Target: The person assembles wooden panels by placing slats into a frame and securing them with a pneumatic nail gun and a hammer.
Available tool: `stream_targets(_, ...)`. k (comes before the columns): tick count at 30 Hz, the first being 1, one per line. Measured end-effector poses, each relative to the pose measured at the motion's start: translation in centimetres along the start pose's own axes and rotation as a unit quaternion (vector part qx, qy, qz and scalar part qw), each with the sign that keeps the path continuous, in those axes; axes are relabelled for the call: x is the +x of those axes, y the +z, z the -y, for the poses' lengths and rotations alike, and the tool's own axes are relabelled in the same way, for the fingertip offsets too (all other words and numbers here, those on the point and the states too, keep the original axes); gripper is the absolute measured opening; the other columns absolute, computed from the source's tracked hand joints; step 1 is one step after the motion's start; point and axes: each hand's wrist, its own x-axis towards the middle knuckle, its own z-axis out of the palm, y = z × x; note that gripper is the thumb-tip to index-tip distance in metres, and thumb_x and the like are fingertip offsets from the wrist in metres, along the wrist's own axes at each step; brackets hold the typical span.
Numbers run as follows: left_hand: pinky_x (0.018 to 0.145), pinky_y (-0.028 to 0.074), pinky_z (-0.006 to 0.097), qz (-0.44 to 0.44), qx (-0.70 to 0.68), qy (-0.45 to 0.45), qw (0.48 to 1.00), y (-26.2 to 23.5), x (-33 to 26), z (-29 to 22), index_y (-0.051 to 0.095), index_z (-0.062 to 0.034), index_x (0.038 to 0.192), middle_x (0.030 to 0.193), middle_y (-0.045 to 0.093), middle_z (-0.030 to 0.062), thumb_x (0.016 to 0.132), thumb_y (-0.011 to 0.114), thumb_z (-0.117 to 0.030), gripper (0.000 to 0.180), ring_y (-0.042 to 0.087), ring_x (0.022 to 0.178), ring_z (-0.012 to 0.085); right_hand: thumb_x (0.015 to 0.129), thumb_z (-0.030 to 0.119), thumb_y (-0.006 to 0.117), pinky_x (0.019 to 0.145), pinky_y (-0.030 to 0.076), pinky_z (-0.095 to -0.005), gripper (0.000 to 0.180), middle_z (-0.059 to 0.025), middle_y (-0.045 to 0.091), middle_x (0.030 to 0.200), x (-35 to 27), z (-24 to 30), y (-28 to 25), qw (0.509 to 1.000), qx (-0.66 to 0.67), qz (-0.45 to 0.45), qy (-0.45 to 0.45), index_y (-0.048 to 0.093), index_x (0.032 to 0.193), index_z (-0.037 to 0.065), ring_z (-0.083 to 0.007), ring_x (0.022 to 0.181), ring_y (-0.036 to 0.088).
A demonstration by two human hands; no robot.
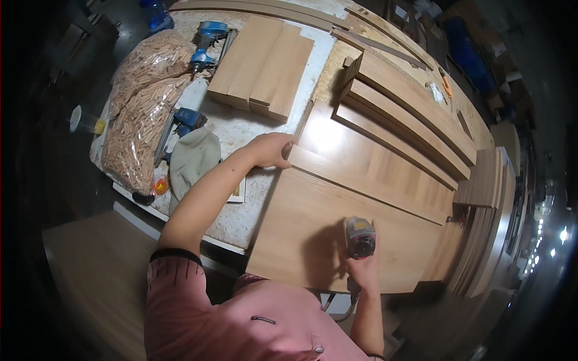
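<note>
My left hand [272,150] is closed round the left end of a narrow wooden board [367,189], its thumb and fingers curled over the edge. That board lies along a wide, light wooden panel [301,231] in front of me. Above the panel's right half, my right hand [366,274] grips a grey and black pistol-grip power tool [361,236] with a yellowish label. Its nose is hidden from above, so its exact kind and any contact with the panel cannot be made out. A hose or cord shows below the right hand.
Long boards [409,114] are stacked beyond the panel, and more boards [481,180] stand at right. On the white table [232,222] at left are bags of wooden dowels [141,120], blue nail guns [208,45], a grey-green cloth [195,159] and stacked short boards [259,66].
</note>
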Motion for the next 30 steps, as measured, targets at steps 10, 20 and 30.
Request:
stream_targets(10,0.074,0.054,0.042,0.023,0.003,-0.011,1.0,0.5,0.0,0.7,0.056,-0.0166,0.136,0.083,0.068,0.0067,0.079,0.082,-0.038,0.066,0.068,0.081,0.0282,0.082,-0.002,0.07,0.053,0.045,-0.0296,0.018,-0.0018,0.061,0.072,9.7,9.5,7.7,0.994,0.048,0.082,0.048,0.07,0.1,0.001,-0.012,0.056,0.056)
stream_targets(20,0.074,0.056,0.046,0.002,-0.014,0.004,1.0,0.9,-0.2,1.4,0.057,-0.0168,0.135,0.085,0.072,0.01,0.078,0.081,-0.038,0.066,0.07,0.083,0.0337,0.08,-0.005,0.063,0.052,0.046,-0.0276,0.028,-0.0041,0.07,0.089,10.9,9.9,8.8,0.993,0.049,0.086,0.064,0.07,0.107,0.0,-0.011,0.056,0.055)
stream_targets(30,0.074,0.056,0.046,-0.012,-0.005,0.008,1.0,0.9,-0.2,1.5,0.057,-0.0166,0.135,0.085,0.073,0.011,0.077,0.081,-0.038,0.066,0.07,0.083,0.0351,0.086,0.0,0.069,0.051,0.043,-0.0279,0.02,-0.0027,0.062,0.076,11.2,9.7,9.3,0.994,0.039,0.092,0.042,0.07,0.106,0.0,-0.011,0.055,0.054)
